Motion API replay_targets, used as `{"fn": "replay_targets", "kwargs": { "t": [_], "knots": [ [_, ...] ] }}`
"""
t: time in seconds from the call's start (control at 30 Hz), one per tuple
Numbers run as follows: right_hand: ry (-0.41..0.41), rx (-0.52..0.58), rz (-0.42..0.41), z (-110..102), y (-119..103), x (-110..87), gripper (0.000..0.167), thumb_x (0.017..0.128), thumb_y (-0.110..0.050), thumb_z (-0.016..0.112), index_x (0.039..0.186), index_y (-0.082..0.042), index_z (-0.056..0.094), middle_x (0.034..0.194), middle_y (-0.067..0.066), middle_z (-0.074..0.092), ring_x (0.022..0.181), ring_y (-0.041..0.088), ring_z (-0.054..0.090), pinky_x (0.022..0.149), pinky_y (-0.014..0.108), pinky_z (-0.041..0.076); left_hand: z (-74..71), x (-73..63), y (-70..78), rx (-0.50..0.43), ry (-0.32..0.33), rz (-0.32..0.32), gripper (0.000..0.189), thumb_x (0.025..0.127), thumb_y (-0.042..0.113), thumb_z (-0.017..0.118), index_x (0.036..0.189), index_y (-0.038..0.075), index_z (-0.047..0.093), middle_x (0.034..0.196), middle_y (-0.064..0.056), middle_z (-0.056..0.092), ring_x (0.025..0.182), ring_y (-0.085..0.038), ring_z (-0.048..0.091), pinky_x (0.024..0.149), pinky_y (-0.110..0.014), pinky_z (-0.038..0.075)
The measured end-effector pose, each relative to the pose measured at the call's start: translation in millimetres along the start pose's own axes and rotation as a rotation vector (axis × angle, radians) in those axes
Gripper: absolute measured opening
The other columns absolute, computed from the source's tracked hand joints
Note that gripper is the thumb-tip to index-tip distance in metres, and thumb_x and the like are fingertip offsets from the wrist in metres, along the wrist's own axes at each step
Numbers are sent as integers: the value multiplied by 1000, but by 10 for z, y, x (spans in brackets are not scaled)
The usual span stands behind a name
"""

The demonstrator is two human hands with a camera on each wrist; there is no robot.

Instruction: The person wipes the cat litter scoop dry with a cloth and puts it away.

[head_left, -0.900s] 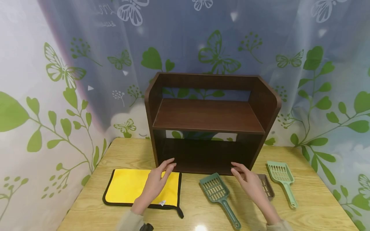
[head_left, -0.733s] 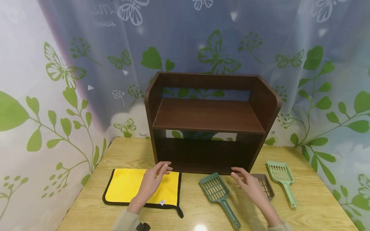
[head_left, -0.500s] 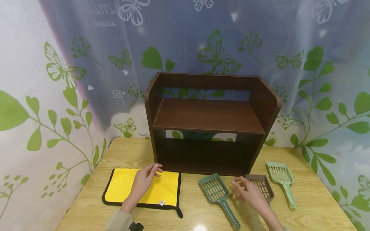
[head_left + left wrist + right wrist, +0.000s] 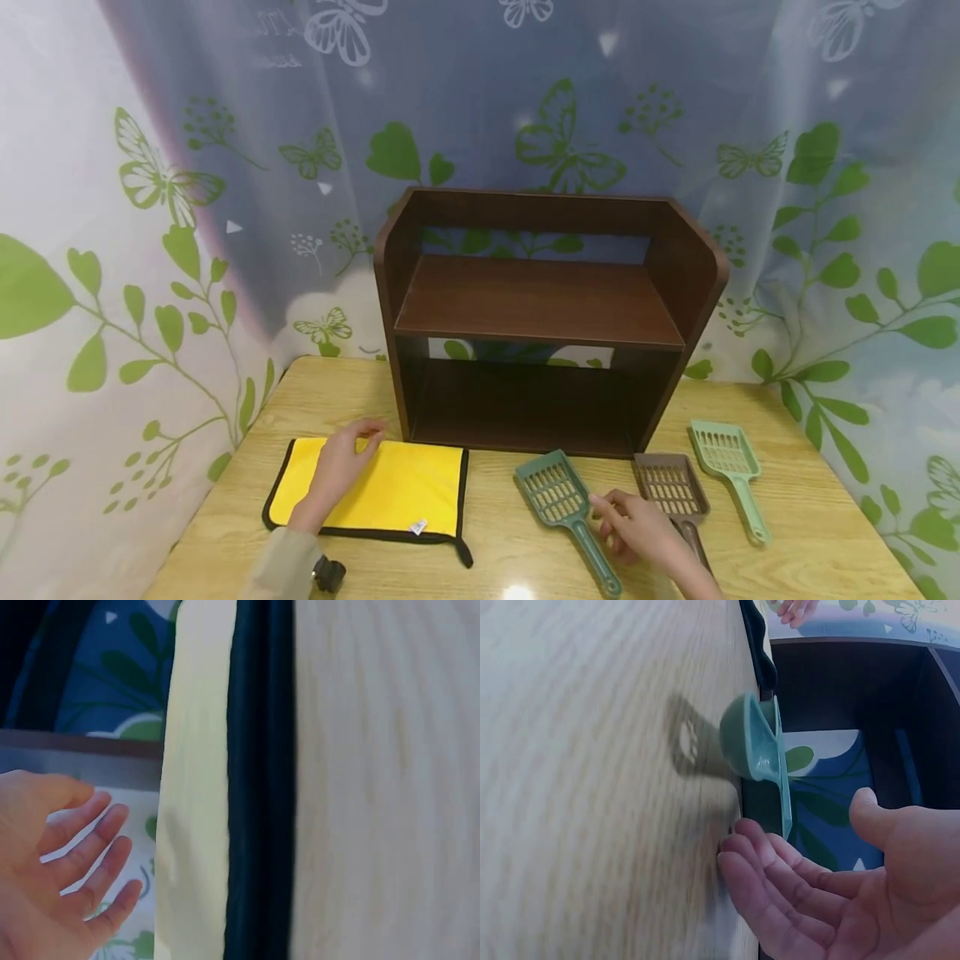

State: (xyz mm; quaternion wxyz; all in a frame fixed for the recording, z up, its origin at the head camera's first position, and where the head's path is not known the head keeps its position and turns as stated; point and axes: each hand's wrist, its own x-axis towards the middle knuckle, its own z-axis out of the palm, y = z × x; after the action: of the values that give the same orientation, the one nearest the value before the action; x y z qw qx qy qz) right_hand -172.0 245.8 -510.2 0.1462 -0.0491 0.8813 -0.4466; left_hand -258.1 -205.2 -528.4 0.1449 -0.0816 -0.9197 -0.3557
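Note:
My left hand [image 4: 341, 462] hovers over a folded yellow cloth [image 4: 416, 487] with black edging; in the left wrist view its fingers [image 4: 97, 847] are loosely bent with nothing in them. A dark green slotted litter scoop [image 4: 558, 492] lies in the middle of the table, handle towards me. Just right of its handle is my right hand [image 4: 633, 527], thumb and fingers apart in the right wrist view, fingertips close to the scoop's handle [image 4: 739, 742]. Whether they touch it I cannot tell. A brown litter scoop [image 4: 670, 483] lies beyond the right hand, its handle partly hidden by the wrist.
A dark brown two-tier shelf [image 4: 540, 300] stands at the back of the wooden table [image 4: 337, 392]. A light green litter scoop [image 4: 726, 450] lies at the far right. Behind everything hangs a curtain [image 4: 480, 100] printed with leaves and butterflies.
Both hands have drawn back from the shelf's front. The left has shifted left over the cloth; the right has come down towards the dark green scoop's handle, uncovering the brown scoop's head.

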Motion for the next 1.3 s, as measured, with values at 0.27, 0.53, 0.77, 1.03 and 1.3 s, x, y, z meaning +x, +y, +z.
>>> {"fn": "replay_targets", "kwargs": {
  "t": [0.27, 0.53, 0.77, 1.03, 1.3],
  "knots": [
    [-48, 15, 25, 71, -18, 12, 50, 106, -46, 48, 105, 0, 69, 72, 4, 64, 53, 14, 59, 51, 30, 52, -63, 66, -101, 73, -167, 114, 14, 94, 10, 73, 105, 3, 75, 114, -16, 72, 109, -37, 66, 96, -54, 50],
    [-9, -45, 106, 134, -71, 72, 57, 105, -52, 46, 109, 1, 70, 76, 4, 68, 54, 19, 64, 52, 34, 54, -93, 100, -127, 130, -219, 86, 16, 95, 16, 72, 107, 7, 76, 112, -13, 73, 105, -37, 67, 90, -59, 50],
    [18, -59, 83, 136, -47, 62, 55, 105, -50, 48, 108, 0, 70, 67, 1, 59, 49, 14, 52, 50, 32, 47, -127, 110, -155, 213, -242, 34, 17, 93, 24, 74, 104, 11, 77, 104, -10, 74, 98, -37, 68, 81, -66, 44],
    [59, -146, 36, 99, -37, 88, 52, 106, -45, 49, 108, -1, 76, 84, 14, 71, 72, 26, 66, 74, 46, 56, -180, 100, -195, 210, -273, 21, 21, 92, 31, 74, 100, 11, 77, 99, -8, 74, 94, -33, 68, 79, -62, 47],
    [-22, -12, 54, 72, 12, 59, 64, 107, -51, 43, 123, 6, 68, 57, 1, 58, 36, 10, 51, 62, 35, 56, -220, 60, -160, 124, -251, 58, 15, 97, 25, 70, 96, 11, 74, 97, -4, 74, 90, -27, 69, 86, -51, 53]
  ]
}}
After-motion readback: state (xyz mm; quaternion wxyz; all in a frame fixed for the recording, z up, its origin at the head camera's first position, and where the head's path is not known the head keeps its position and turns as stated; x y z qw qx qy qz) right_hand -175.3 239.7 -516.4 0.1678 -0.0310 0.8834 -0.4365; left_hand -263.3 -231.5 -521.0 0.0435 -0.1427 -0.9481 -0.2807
